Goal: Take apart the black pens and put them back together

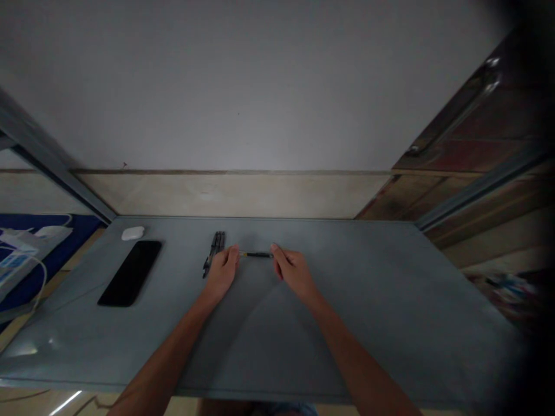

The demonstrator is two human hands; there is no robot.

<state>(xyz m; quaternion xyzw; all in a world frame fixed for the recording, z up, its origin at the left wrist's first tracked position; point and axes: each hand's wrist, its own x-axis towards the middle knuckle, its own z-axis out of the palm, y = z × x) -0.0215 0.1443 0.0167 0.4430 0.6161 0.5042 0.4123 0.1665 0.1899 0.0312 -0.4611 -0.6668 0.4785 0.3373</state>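
A thin pen refill [259, 255], dark along most of its length with a yellowish bit and a paler end at the left, stretches level between my two hands above the table. My left hand [224, 270] is closed, pinching its left end. At the other end, the thumb and fingers of my right hand [292, 268] are closed on it. The very tips of the refill are hidden by my fingers. Just left of my left hand, several dark pens [212, 252] lie side by side, partly covered by that hand.
On the grey table [373, 300], a black phone [130, 274] lies at the left, with a white earbud case [133, 233] behind it. A wall rises along the back edge, and metal posts [93, 193] stand at the corners. White cables and a power strip [26, 254] sit beyond the left edge.
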